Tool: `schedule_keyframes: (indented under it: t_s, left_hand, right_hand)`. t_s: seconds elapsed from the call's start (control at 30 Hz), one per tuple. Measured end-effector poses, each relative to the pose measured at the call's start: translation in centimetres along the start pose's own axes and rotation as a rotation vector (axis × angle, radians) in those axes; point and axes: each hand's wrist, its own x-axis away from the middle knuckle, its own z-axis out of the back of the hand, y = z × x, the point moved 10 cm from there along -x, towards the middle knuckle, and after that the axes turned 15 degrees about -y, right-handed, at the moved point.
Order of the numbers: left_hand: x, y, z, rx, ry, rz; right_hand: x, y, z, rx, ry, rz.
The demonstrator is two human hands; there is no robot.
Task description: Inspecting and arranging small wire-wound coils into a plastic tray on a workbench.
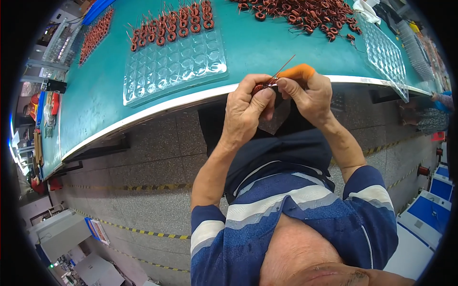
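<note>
My left hand (246, 107) is closed in a pinch around a small copper-wound ring coil (258, 87), held just over the table's front edge. A straight copper wire (287, 63) sticks up from between the hands. Pressed close beside it, my right hand (310, 95) is closed, thumb and index finger pinching at the coil's wire end. An orange cover (298, 71) is on the right index finger. The fingers hide much of the coil. Ahead to the left lies a clear plastic tray (174, 76) with round pockets, its far rows holding upright copper coils (183, 24).
A loose heap of copper coils (305, 14) lies at the back right of the green table (257, 47). Another filled tray (95, 35) is at the far left. Clear trays (385, 52) overhang the right edge. A person's sleeve (443, 101) shows at far right.
</note>
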Motion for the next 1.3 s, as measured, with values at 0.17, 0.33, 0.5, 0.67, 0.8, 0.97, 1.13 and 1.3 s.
schedule_keyframes:
  t_s: [0.17, 0.33, 0.5, 0.67, 0.8, 0.97, 1.13, 1.3]
  left_hand:
    - [0.7, -0.2, -0.5, -0.007, 0.08, -0.003]
    - [0.5, -0.4, 0.0, -0.392, 0.097, 0.088]
    - [0.1, -0.8, 0.4, -0.381, 0.139, 0.084]
    - [0.1, -1.5, 1.6, -0.205, 0.168, 0.159]
    - [-0.7, -0.8, 1.0, -0.475, 0.106, 0.14]
    - [-0.9, 1.3, 0.9, -0.668, 0.033, 0.006]
    - [-0.9, 3.0, -0.3, -0.837, -0.221, -0.09]
    - [-0.7, 3.4, -1.6, -1.138, -0.295, -0.139]
  right_hand:
    - [0.7, 2.1, -0.4, -0.359, 0.097, -0.082]
    - [0.8, 2.9, -0.3, -0.314, 0.076, -0.106]
    - [0.3, 2.4, 0.2, -0.116, 0.088, -0.048]
    - [1.0, 3.3, 2.0, -0.131, 0.312, -0.067]
    - [1.0, 3.8, -1.0, -0.204, 0.049, -0.153]
    - [0.8, 5.0, -1.3, -0.334, -0.013, -0.283]
    - [0.3, 5.6, -2.8, -0.58, -0.226, -0.39]
    - [0.2, 4.4, -2.1, -0.301, -0.146, -0.357]
